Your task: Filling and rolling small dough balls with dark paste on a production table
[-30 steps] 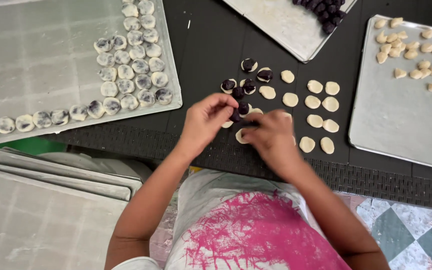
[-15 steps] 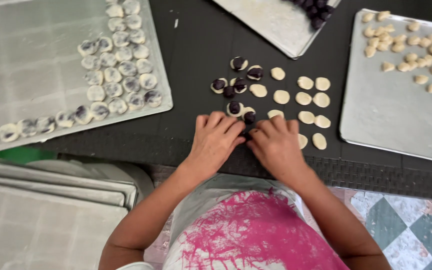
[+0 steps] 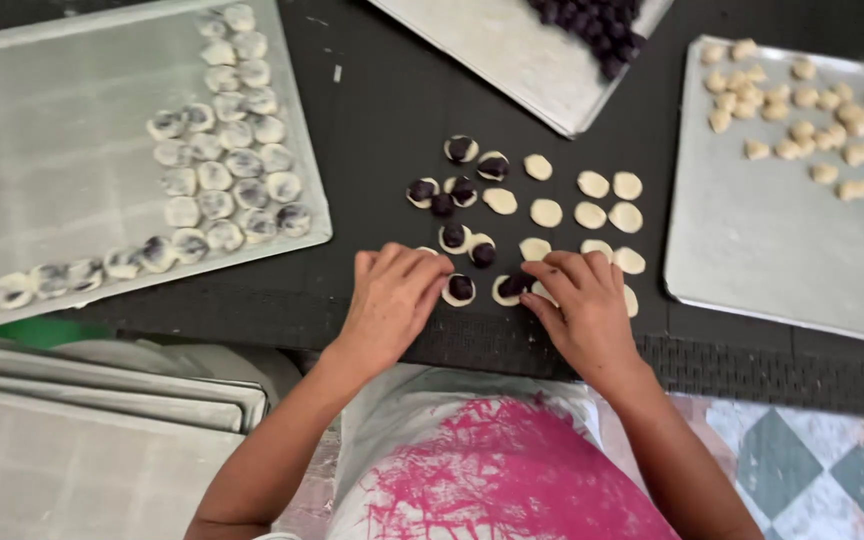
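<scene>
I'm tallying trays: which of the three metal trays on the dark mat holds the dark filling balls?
The tilted tray at the top middle; dark balls cluster at its far end. The other two hold pale dough pieces.

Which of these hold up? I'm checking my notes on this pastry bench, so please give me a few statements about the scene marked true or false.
1. Both hands rest low on the black mat, the left hand and right hand at the near row of dough discs. True.
2. The right hand's fingertips touch a dough disc with dark filling. True.
3. The tray on the left holds only plain flat discs. False: it holds closed, filled dumplings in rows.
4. The dark filling balls sit on the top tray. True.
5. The right-hand tray is packed full. False: small dough pieces fill only its far part.
</scene>
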